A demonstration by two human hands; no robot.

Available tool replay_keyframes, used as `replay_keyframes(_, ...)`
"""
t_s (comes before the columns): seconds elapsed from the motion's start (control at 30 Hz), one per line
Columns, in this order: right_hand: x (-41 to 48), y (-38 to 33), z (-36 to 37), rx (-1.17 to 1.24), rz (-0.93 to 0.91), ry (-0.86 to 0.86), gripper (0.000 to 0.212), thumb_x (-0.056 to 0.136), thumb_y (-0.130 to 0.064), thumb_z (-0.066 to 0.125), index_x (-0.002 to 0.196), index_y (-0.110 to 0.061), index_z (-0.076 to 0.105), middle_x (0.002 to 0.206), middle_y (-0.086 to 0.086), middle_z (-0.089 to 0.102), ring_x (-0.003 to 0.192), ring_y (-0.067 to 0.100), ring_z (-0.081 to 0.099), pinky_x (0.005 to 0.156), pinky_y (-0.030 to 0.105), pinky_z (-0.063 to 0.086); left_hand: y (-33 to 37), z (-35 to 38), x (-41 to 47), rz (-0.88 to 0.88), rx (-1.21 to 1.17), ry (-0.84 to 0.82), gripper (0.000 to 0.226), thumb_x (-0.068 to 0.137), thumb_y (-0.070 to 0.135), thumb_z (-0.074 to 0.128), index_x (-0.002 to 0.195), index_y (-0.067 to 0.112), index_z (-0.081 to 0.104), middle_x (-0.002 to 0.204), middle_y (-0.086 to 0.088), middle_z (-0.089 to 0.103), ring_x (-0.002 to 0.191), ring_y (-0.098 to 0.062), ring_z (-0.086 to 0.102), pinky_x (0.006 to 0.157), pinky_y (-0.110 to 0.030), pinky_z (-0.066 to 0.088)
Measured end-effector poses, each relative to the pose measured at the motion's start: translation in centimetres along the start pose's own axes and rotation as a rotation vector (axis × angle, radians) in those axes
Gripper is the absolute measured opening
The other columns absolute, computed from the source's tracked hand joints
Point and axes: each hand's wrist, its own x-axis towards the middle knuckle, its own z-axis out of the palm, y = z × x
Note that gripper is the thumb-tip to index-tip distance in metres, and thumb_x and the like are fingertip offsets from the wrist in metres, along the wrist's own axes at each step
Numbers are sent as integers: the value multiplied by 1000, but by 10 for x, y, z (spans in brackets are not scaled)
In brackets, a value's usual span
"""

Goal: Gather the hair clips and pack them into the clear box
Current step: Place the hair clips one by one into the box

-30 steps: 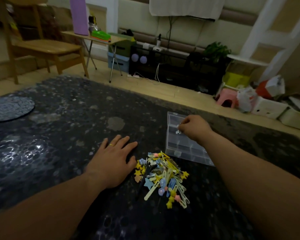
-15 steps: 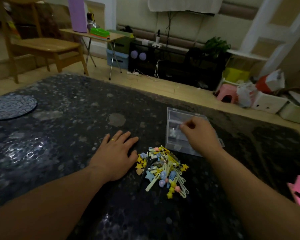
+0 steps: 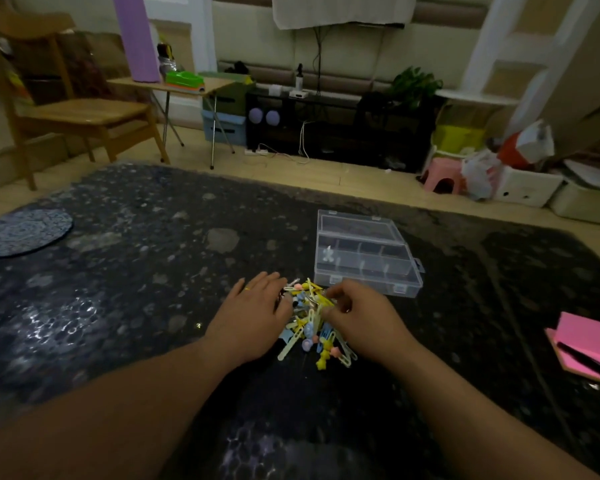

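Seen from my head camera, my left grip (image 3: pixel 253 317) lies flat and released, fingers straight, against the left side of the hair clips (image 3: pixel 312 330), which are heaped on the dark rug (image 3: pixel 118 271). My right grip (image 3: pixel 357 317) curls its fingers into the heap's top from the right; I cannot tell whether it has pinched a clip. The clear box (image 3: pixel 364 268) lies open just beyond the heap, with one pale clip (image 3: pixel 328 254) in its left compartment. A pink notebook (image 3: pixel 589 344) lies well apart on the right.
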Motion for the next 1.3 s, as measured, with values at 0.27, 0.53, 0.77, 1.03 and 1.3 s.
replay_keyframes(0.27,10,-6,3,-64,-38,29,9,94,-39,77,98,-35,70,94,-12,62,83,7,62,76,35,57,1,0,-2,-1,11,27,58,106,51,22,158,31,39,169,9,33,158,-8,20,131,-43,10)
replay_keyframes(0.53,5,1,-19,293,94,66,6,107,-24,61,102,-22,58,89,3,76,79,12,75,66,30,56,-3,2,1,0,-13,29,52,110,41,25,159,31,39,168,9,34,158,-8,21,131,-42,11)
replay_keyframes(0.77,40,10,-58,347,127,190,18,104,-15,69,117,-17,57,95,4,78,77,6,75,62,19,49,-5,2,1,-32,-52,74,51,113,38,22,160,30,37,168,11,34,158,-6,18,131,-42,8)
replay_keyframes(1.03,132,5,-71,169,114,245,17,107,-18,64,123,-19,61,100,7,71,83,21,72,57,33,51,-3,0,1,-45,-57,49,52,112,42,18,158,33,40,170,12,30,158,-3,14,132,-43,5)
replay_keyframes(1.3,173,-5,-20,-44,135,106,7,102,-15,68,99,-10,67,85,6,73,81,19,70,68,37,54,0,-5,-1,-48,-86,30,52,111,46,21,157,32,41,170,12,31,158,-4,15,132,-45,6)
